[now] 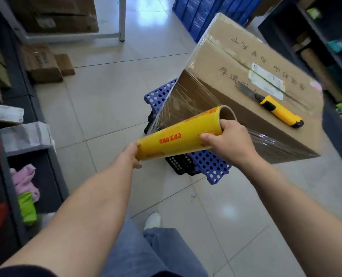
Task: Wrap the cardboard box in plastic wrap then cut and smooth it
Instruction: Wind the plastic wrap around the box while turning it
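Forearms reach out, left hand [133, 154] and right hand [229, 140] clamped on opposite ends of yellow plastic-wrap roll [178, 134] | open tiled floor [106, 96] left, shelves on both sides | dark left shelf [46, 176] holds pink and green cloth | roll's axis slants lower-left to upper-right, film stretched onto brown cardboard box [246, 62] atop blue perforated crate [210, 166]

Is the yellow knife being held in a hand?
No, the knife lies on top of the box; the left hand and right hand hold the roll.

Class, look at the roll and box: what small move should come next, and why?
Likely carry the roll on round the cardboard box: left hand and right hand grip its ends, film stretches taut to the box's side, the knife lies untouched on top.
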Demonstrator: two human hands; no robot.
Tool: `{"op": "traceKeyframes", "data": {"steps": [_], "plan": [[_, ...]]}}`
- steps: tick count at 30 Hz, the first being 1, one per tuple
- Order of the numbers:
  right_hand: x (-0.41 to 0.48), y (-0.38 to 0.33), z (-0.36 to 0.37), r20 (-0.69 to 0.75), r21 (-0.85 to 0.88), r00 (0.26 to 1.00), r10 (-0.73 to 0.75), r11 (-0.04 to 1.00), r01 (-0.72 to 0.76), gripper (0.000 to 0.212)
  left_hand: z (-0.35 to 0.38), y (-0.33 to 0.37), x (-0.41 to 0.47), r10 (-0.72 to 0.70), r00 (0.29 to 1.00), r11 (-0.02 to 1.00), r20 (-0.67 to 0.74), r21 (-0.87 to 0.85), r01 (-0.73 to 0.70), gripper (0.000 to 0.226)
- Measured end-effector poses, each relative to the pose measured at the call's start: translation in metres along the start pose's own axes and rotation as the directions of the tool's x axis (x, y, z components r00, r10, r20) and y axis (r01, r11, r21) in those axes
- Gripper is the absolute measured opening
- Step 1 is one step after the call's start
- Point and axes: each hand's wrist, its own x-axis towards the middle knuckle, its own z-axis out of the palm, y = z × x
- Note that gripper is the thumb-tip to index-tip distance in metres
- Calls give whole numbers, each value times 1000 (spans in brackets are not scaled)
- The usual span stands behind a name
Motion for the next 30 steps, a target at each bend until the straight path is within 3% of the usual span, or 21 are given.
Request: {"op": "traceKeyframes", "data": {"steps": [4,8,13,18,21,23,28,30], "plan": [[-5,19,-11,13,24,997,-75,997,75,28,8,-30,-9,53,998,996,-34,-73,-55,60],[-5,23,-13,-56,47,994,-96,994,99,43,10,-47,-18,97,992,995,-84,-10,-99,80],[-7,33,-16,-77,3,989,-128,992,128,31,13,-54,-25,67,997,995,-48,-64,-70,39],[-20,50,-20,-95,25,990,-108,993,111,23,15,-63,-28,73,997,992,-11,-99,-74,64],[-25,45,-18,-174,54,975,-137,987,149,37,16,-72,-33,60,998,996,7,-61,-59,61],[-26,42,-18,-225,-19,959,-171,985,171,39,19,-76,-38,67,998,997,8,-45,-66,54],[-33,59,-25,-195,27,968,-158,986,166,25,25,-85,-49,104,994,993,-37,-51,-106,74],[-34,69,-29,-191,46,965,-180,980,192,25,29,-91,-52,100,994,990,-46,-92,-104,71]]}}
